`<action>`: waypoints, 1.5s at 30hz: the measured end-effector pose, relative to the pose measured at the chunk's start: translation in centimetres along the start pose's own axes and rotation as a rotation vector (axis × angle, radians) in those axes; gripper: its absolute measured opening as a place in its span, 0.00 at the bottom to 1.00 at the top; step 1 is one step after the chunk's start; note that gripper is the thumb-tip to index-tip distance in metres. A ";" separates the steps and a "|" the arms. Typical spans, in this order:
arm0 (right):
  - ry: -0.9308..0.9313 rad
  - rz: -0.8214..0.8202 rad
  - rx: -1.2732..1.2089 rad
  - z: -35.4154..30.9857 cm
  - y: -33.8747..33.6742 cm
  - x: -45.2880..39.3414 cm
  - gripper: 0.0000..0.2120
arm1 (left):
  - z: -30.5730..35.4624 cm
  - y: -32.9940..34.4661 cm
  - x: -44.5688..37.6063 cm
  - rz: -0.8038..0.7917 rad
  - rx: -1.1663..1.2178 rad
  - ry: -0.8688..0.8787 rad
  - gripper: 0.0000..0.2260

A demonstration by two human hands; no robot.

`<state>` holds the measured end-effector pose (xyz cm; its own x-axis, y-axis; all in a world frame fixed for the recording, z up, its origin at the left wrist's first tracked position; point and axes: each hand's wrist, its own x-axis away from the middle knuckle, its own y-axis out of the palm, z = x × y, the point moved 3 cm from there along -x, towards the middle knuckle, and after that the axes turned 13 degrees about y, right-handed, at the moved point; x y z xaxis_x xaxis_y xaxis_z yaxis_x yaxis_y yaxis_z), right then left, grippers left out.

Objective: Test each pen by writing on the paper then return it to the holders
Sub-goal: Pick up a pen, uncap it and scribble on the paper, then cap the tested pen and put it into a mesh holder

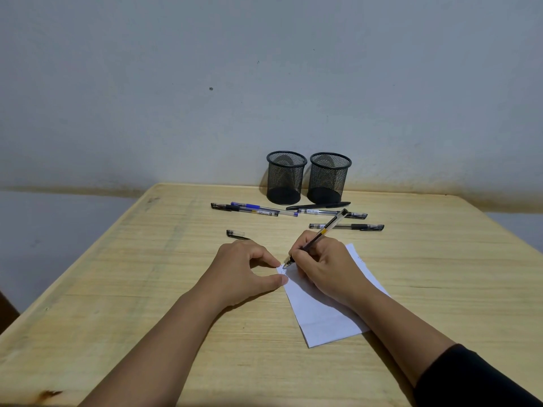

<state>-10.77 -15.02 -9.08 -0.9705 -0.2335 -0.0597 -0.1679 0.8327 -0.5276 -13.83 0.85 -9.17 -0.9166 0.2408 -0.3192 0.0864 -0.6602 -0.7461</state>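
Observation:
My right hand (324,267) grips an uncapped clear pen (326,229) with its tip touching the top left corner of a white paper (318,312). My left hand (245,270) rests beside the sheet, thumb and forefinger pressing its left edge, holding nothing. A loose pen cap (236,234) lies just beyond my left hand. Several capped pens lie farther back: a blue pen (261,208), a black-grip pen (242,210) at left, an all-black pen (318,205), and two clear pens (332,212) (346,226) at right. Two black mesh holders (285,177) (328,178) stand empty by the wall.
The wooden table (147,289) runs to a grey wall at the back. Its left edge slants toward the near left corner, with floor beyond it. Bare wood lies to the left and right of my arms.

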 end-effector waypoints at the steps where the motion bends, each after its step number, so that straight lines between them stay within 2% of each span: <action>1: 0.001 0.004 -0.009 0.0 0.0 0.0 0.10 | 0.0 0.0 0.0 -0.003 -0.005 0.002 0.08; 5: 0.059 0.043 -0.144 0.0 -0.8 -0.2 0.09 | -0.2 -0.2 0.1 0.042 0.065 -0.024 0.09; 7: 0.087 0.038 -0.212 -0.5 -1.2 -0.2 0.09 | -0.4 -0.9 -0.2 0.157 0.113 -0.063 0.08; 10: 0.152 -0.009 -0.365 -1.5 -1.7 -0.4 0.09 | -1.6 -2.2 -1.1 0.308 -0.027 -0.064 0.09; 15: 0.201 -0.055 -0.536 -2.5 -2.0 -0.9 0.13 | -4.0 -2.2 -2.2 0.122 -0.275 -0.100 0.11; 18: 0.200 -0.017 -0.540 -2.8 -1.8 -1.2 0.10 | -4.2 -2.3 -2.4 0.195 -0.259 -0.122 0.10; 21: 0.210 -0.005 -0.568 -3.0 -1.8 -1.3 0.06 | -4.2 -2.5 -2.3 0.211 -0.286 -0.146 0.14; 25: 0.171 0.003 -0.563 -3.8 -1.9 -1.1 0.08 | -2.6 -3.0 -1.9 0.340 0.009 -0.116 0.16; 28: 0.139 0.011 -0.572 -4.4 -2.1 -1.0 0.07 | -0.6 -3.5 -1.7 0.439 0.208 -0.083 0.14; 31: 0.105 0.030 -0.574 -5.0 -2.4 -0.9 0.07 | 0.6 -3.6 -1.4 0.501 0.397 -0.121 0.10; 38: 0.074 0.017 -0.591 -5.9 -2.8 -0.2 0.08 | 2.1 -3.9 -1.3 0.508 0.459 -0.110 0.06; 45: 0.004 -0.035 -0.619 -6.4 -3.1 0.8 0.08 | 3.9 -3.5 -0.8 0.506 0.539 -0.023 0.11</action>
<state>-12.10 -14.54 -2.11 -0.9631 -0.2651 -0.0473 -0.2677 0.9616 0.0605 -14.90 0.15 -4.00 -0.8239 -0.1973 -0.5312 0.3026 -0.9458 -0.1181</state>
